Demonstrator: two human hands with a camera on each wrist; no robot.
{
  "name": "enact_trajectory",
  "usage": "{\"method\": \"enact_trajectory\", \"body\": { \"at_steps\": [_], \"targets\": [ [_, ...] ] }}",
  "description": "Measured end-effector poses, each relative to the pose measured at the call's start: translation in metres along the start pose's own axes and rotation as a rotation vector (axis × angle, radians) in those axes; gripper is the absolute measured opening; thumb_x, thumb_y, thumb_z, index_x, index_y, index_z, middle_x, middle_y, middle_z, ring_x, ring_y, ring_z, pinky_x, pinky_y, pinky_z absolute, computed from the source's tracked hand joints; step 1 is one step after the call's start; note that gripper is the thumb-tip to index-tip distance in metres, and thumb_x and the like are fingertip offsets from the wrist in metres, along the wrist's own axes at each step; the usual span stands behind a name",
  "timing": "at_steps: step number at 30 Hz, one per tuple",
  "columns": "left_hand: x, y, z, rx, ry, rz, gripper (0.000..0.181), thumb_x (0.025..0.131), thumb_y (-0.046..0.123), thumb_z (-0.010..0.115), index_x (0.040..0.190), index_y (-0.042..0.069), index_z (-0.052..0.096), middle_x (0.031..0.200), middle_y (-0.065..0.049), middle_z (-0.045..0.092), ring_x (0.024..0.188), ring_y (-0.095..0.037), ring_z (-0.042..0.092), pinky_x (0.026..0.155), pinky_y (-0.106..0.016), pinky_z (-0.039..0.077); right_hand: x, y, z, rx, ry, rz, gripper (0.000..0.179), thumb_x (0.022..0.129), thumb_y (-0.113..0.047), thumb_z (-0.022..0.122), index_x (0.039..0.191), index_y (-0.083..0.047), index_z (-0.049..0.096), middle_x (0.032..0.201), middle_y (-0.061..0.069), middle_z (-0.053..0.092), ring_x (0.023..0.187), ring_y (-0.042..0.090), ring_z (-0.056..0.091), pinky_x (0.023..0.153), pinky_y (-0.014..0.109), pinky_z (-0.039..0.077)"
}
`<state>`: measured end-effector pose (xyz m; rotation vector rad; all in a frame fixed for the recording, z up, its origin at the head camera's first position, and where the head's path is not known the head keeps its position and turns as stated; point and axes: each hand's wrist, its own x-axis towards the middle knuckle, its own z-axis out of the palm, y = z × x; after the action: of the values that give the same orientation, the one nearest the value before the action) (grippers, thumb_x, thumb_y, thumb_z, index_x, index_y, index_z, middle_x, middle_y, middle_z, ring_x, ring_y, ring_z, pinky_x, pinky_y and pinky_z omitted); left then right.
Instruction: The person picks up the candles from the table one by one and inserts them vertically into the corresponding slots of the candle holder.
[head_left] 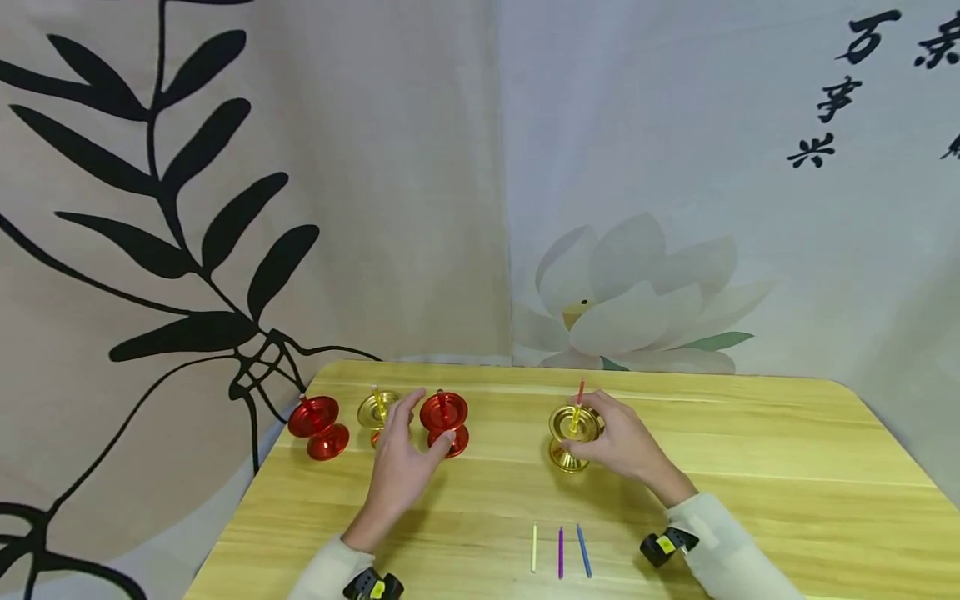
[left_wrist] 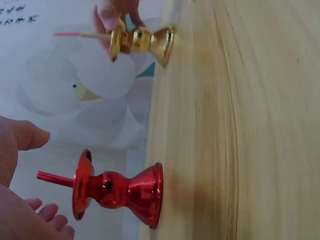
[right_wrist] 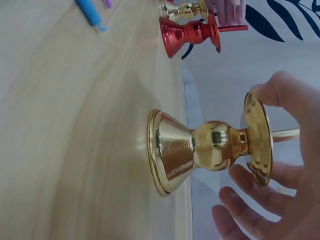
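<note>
Right hand [head_left: 622,440] grips the gold candle holder [right_wrist: 215,145] by its dish, thumb on one edge of the rim, fingers at the other. Holder stands upright on the right-of-centre part of the wooden table [head_left: 780,492], toward the back edge; long axis vertical, wide base down, dish up. Thin red candle [head_left: 581,389] sits at its top, in line with that axis, tip pointing up.

Left hand [head_left: 403,457] has fingers spread and thumb out, gripping nothing. It is beside the near red holder [left_wrist: 115,190], which is also upright, base on the table, red stem pointing up. Left wrist view shows a gap between thumb and dish. Second gold holder [head_left: 372,412] is partly hidden behind the left hand; farther left is another red holder [head_left: 318,427], dish up.

Three loose candles lie flat between the forearms, nearer the person: pale yellow candle [head_left: 534,547], purple candle [head_left: 560,553], blue candle [head_left: 584,551]. Long axes run front to back, side by side, apart; the blue one slants, far end to the left. Wick ends point to the back. Printed cloth [head_left: 420,167] hangs behind.
</note>
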<state>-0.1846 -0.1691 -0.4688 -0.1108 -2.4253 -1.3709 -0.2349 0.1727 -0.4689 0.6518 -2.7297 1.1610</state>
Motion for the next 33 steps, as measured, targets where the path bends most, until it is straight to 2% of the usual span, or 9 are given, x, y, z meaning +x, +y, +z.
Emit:
{"method": "enact_trajectory", "body": {
  "at_steps": [3,6,10,14,19,21,25,26,33],
  "targets": [
    [0.004,-0.004,0.004,0.01,-0.032,-0.039,0.077,0.096,0.017,0.086,0.162,0.002,0.048,0.161,-0.019,0.051,0.147,-0.045,0.049,0.114,-0.072,0.043,-0.004,0.006,-0.006,0.02,-0.014,0.024,0.063,0.086,-0.03,0.091,0.139,-0.005,0.068,0.128,0.005,0.072,0.114,0.027,0.067,0.094,0.048,0.058],
    [0.009,-0.007,0.007,-0.009,-0.054,-0.075,0.08,0.098,0.018,0.084,0.164,-0.002,0.043,0.162,-0.023,0.048,0.148,-0.045,0.048,0.117,-0.068,0.043,-0.008,0.012,-0.011,0.03,-0.017,0.039,0.064,0.087,-0.028,0.09,0.142,-0.005,0.067,0.133,0.008,0.072,0.119,0.03,0.068,0.097,0.052,0.058],
    [0.015,-0.01,0.011,-0.035,-0.074,-0.112,0.084,0.099,0.019,0.084,0.165,-0.006,0.038,0.162,-0.027,0.046,0.145,-0.046,0.052,0.116,-0.064,0.047,-0.014,0.018,-0.02,0.023,-0.011,0.059,0.065,0.087,-0.027,0.09,0.143,-0.006,0.066,0.136,0.012,0.072,0.123,0.033,0.067,0.099,0.055,0.057],
    [0.02,-0.016,0.017,-0.066,-0.082,-0.126,0.09,0.096,0.02,0.085,0.164,-0.009,0.035,0.158,-0.031,0.05,0.138,-0.05,0.058,0.109,-0.066,0.053,-0.02,0.023,-0.029,0.01,-0.003,0.073,0.063,0.088,-0.026,0.089,0.143,-0.007,0.065,0.136,0.014,0.072,0.125,0.036,0.067,0.101,0.058,0.055],
    [0.025,-0.037,0.028,-0.043,-0.068,-0.13,0.095,0.094,0.028,0.087,0.165,-0.006,0.036,0.15,-0.033,0.057,0.131,-0.049,0.063,0.101,-0.061,0.058,-0.027,0.03,-0.039,0.001,-0.002,0.1,0.064,0.09,-0.025,0.087,0.146,-0.007,0.063,0.138,0.017,0.071,0.128,0.041,0.066,0.103,0.063,0.053],
    [0.026,-0.039,0.029,-0.055,-0.074,-0.138,0.094,0.094,0.03,0.087,0.165,-0.005,0.037,0.148,-0.033,0.059,0.129,-0.05,0.064,0.1,-0.062,0.059,-0.03,0.033,-0.043,-0.006,-0.004,0.11,0.064,0.091,-0.025,0.086,0.148,-0.008,0.062,0.14,0.02,0.07,0.129,0.044,0.065,0.103,0.065,0.052],
    [0.025,-0.037,0.028,-0.115,-0.092,-0.139,0.092,0.094,0.03,0.086,0.162,-0.008,0.037,0.145,-0.037,0.058,0.128,-0.054,0.063,0.098,-0.064,0.059,-0.037,0.039,-0.052,-0.016,-0.006,0.132,0.064,0.093,-0.026,0.083,0.151,-0.011,0.059,0.144,0.023,0.068,0.132,0.048,0.062,0.102,0.067,0.052],
    [0.024,-0.031,0.026,-0.131,-0.095,-0.15,0.09,0.094,0.028,0.086,0.161,-0.008,0.038,0.145,-0.037,0.058,0.129,-0.054,0.063,0.1,-0.065,0.058,-0.039,0.04,-0.054,-0.017,-0.007,0.134,0.064,0.094,-0.026,0.082,0.152,-0.011,0.059,0.144,0.024,0.067,0.134,0.049,0.061,0.102,0.069,0.051],
    [0.025,-0.02,0.027,-0.141,-0.126,-0.204,0.084,0.094,0.015,0.085,0.16,-0.007,0.039,0.146,-0.034,0.059,0.132,-0.051,0.062,0.106,-0.064,0.056,-0.049,0.052,-0.065,-0.027,0.002,0.149,0.063,0.098,-0.029,0.08,0.154,-0.012,0.056,0.145,0.027,0.066,0.135,0.056,0.058,0.103,0.076,0.049]
  ]
}}
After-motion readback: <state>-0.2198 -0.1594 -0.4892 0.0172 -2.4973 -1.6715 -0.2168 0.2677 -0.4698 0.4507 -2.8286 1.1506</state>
